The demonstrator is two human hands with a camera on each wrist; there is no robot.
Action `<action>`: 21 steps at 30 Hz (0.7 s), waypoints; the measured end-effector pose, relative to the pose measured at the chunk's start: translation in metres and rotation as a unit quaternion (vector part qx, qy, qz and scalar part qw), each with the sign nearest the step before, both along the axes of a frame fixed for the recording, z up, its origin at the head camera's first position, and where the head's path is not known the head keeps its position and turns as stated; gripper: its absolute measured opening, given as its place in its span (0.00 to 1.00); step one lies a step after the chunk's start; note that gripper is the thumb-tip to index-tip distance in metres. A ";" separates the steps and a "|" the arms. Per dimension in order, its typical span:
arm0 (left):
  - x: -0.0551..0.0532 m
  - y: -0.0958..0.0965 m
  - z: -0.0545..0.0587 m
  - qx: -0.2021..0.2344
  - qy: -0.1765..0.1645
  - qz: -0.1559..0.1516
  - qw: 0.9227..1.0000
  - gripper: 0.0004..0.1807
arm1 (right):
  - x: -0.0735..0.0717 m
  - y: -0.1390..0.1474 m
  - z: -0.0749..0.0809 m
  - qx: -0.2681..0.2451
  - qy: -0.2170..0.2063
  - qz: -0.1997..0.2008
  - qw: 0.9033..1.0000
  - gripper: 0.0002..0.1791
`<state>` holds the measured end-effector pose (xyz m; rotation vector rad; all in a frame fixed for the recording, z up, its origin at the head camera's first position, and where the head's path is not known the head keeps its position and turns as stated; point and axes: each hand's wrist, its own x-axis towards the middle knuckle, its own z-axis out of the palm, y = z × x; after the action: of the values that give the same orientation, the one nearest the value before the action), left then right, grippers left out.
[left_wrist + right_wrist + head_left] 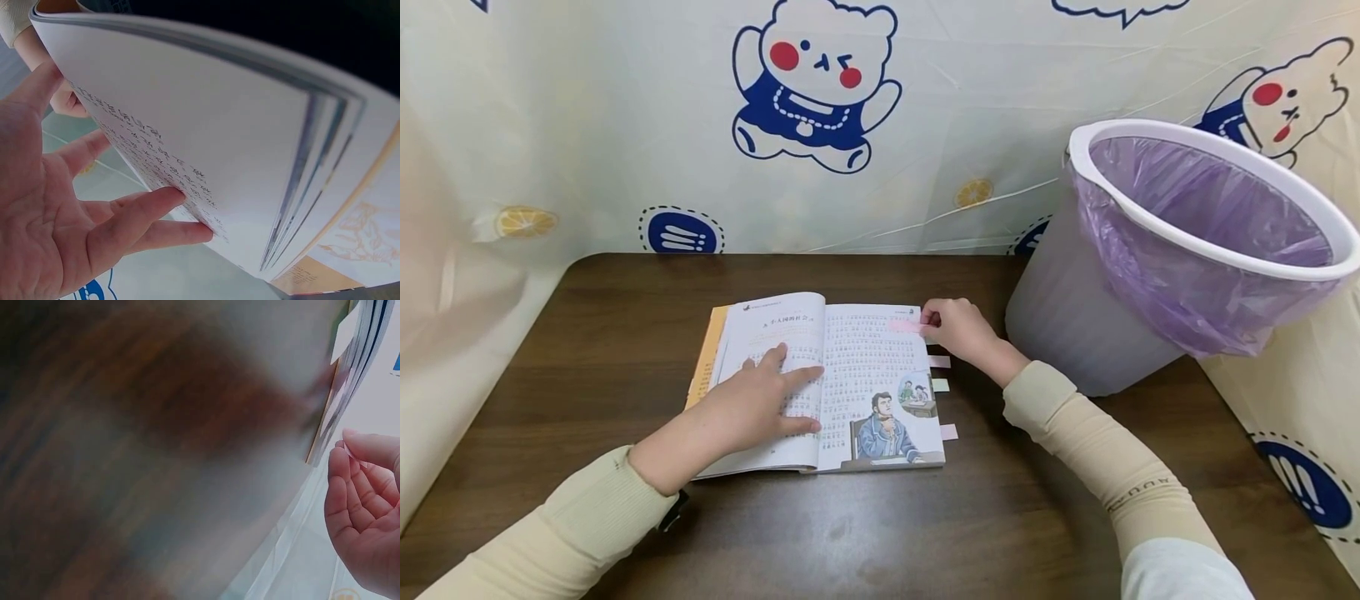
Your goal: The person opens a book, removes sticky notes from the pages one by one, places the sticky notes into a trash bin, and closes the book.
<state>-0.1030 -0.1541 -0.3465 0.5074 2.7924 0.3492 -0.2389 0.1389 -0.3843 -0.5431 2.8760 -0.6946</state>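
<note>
An open book (868, 358) with printed text and a drawing of a seated figure lies on the brown table. My left hand (752, 406) rests spread on its left page (187, 119), fingertips near the spine. At the upper right edge of the right page, my right hand (961, 329) pinches a pink sticky tab (907, 326) between thumb and forefinger. That tab lies over the top lines of text. In the right wrist view the thumb and forefinger meet on a small pink strip (354, 455). More sticky tabs (940, 362) stick out along the book's right edge.
A tall grey trash bin (1060, 292) with a white rim and purple liner bag (1120, 233) stands right of the book, close to my right forearm. A curtain (925, 125) printed with cartoon bears hangs behind the table (880, 533).
</note>
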 end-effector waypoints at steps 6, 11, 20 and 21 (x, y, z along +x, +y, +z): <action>0.001 0.000 0.000 0.003 0.001 -0.001 1.000 0.39 | 0.000 0.004 0.003 -0.009 -0.008 0.001 1.000 0.03; 0.001 0.001 0.001 0.003 -0.001 -0.001 1.000 0.40 | 0.002 0.006 0.008 -0.019 -0.018 -0.005 1.000 0.04; 0.000 0.002 0.002 0.000 -0.003 -0.003 1.000 0.40 | 0.005 0.006 0.014 -0.035 -0.023 0.001 0.999 0.03; 0.000 0.002 0.001 0.000 -0.003 -0.002 1.000 0.40 | 0.005 0.007 0.015 -0.037 -0.024 0.003 0.999 0.03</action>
<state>-0.1033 -0.1523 -0.3451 0.5122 2.7844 0.3497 -0.2334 0.1454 -0.3698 -0.5371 2.8136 -0.8034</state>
